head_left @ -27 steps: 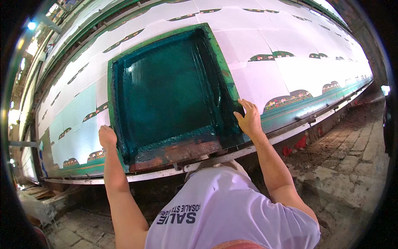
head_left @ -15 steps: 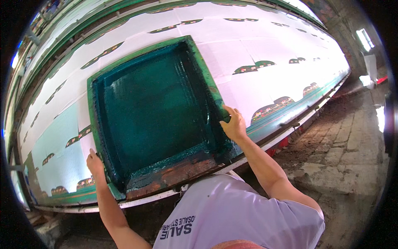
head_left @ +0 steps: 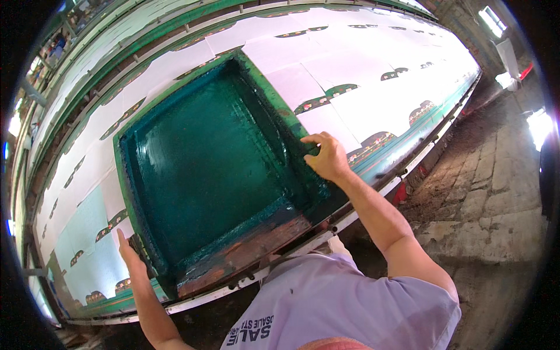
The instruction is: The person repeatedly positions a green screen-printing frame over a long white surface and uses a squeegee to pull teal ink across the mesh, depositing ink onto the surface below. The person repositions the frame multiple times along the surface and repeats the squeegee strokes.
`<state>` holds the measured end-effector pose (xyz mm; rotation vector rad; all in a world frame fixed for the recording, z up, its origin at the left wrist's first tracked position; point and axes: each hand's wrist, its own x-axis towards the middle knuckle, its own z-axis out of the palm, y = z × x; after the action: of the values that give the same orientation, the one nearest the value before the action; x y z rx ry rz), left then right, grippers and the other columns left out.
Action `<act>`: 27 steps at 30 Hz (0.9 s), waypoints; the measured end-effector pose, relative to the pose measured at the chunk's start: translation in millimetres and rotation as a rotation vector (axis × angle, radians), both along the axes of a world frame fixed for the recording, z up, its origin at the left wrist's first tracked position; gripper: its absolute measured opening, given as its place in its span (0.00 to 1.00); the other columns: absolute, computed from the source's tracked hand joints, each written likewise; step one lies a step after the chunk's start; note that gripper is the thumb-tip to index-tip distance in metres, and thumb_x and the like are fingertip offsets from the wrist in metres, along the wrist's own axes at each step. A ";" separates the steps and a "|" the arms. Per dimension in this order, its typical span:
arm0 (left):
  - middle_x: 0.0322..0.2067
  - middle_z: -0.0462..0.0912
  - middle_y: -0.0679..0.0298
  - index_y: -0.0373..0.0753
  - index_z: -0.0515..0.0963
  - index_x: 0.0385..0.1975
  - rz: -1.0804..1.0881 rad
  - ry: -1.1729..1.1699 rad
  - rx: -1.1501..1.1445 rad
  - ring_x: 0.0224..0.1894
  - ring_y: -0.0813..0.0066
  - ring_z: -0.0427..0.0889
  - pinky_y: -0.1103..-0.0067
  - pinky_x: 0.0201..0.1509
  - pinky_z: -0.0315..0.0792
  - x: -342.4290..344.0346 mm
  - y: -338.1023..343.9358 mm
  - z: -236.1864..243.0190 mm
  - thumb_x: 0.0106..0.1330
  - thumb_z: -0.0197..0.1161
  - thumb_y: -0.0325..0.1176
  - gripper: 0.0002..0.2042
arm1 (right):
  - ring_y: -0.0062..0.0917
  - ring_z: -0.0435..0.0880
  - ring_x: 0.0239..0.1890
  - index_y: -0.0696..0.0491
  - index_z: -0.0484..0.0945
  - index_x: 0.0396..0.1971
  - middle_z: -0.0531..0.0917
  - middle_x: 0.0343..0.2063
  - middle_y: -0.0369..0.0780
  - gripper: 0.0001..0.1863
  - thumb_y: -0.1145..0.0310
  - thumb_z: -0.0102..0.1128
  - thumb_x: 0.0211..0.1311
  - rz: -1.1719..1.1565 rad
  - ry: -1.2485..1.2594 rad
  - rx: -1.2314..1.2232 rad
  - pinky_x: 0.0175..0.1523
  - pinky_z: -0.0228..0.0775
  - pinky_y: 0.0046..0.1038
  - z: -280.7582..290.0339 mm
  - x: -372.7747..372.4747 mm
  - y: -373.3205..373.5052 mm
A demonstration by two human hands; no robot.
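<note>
The green frame is positioned over pale sheets, its right rim pinched by the right hand; whether the left rim is gripped by the left hand cannot be told; by uneven tilting, glossy ink could be spilled

A worn floor of pale blocks extends along the right. At upper right, a bright rectangular window interrupts a dim wall.

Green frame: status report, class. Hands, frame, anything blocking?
Left hand beside green frame, contact unclear; right hand curled at its right edge. Frame over white sheets. Possible snag: metal rail, near side.
</note>
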<state>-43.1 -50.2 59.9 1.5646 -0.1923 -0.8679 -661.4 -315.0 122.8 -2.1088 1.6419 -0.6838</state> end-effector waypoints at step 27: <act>0.33 0.88 0.65 0.38 0.85 0.40 0.140 0.033 -0.085 0.30 0.72 0.87 0.73 0.38 0.81 -511.9 -246.0 -17.3 0.81 0.62 0.60 0.26 | 0.38 0.90 0.53 0.48 0.92 0.49 0.90 0.50 0.44 0.23 0.76 0.72 0.50 -0.276 -0.107 0.054 0.61 0.82 0.38 -45.3 -494.8 -233.2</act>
<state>-555.0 -296.1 42.6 1.4656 -0.0933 -0.7660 -1156.2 -548.2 77.5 -1.7940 1.8870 -0.8109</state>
